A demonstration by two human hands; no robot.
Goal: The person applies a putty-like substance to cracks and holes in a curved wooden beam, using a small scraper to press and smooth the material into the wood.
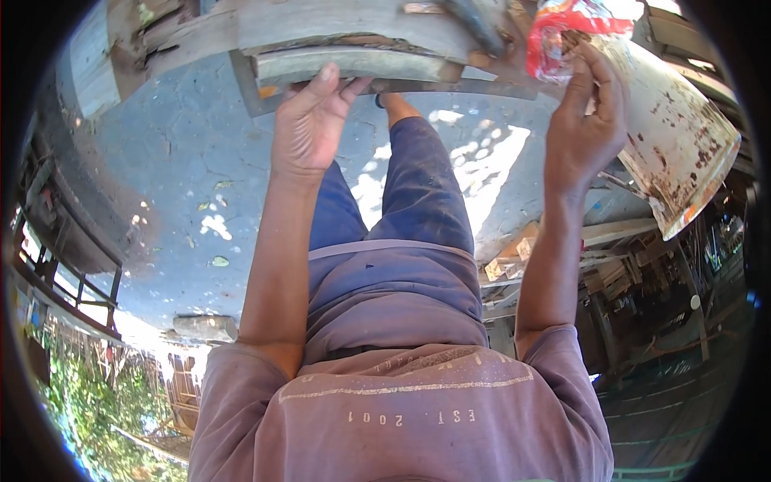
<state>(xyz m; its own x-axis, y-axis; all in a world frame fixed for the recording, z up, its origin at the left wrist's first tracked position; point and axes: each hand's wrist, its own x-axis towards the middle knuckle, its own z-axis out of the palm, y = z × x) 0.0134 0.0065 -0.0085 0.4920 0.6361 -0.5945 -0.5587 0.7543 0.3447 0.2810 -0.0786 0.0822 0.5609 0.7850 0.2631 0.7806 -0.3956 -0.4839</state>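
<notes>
My left hand [309, 124], palm up, has its fingers curled at the lower edge of a pale wooden slat [401, 64] on the bench, thumb raised beside it. My right hand [588, 120] is closed in a pinch at a crumpled red-and-white plastic bag [542, 44] with small brown contents; what its fingertips hold is too small to make out. A rust-spotted white metal container [675, 153] lies beside that hand. A dark elongated object [478, 28] sits on the bench left of the bag.
My legs [418, 185] are over a cracked concrete floor [185, 153]. Wood offcuts [514, 249] are stacked at right, a dark railing [80, 285] stands at left, and a concrete block [205, 327] lies at lower left.
</notes>
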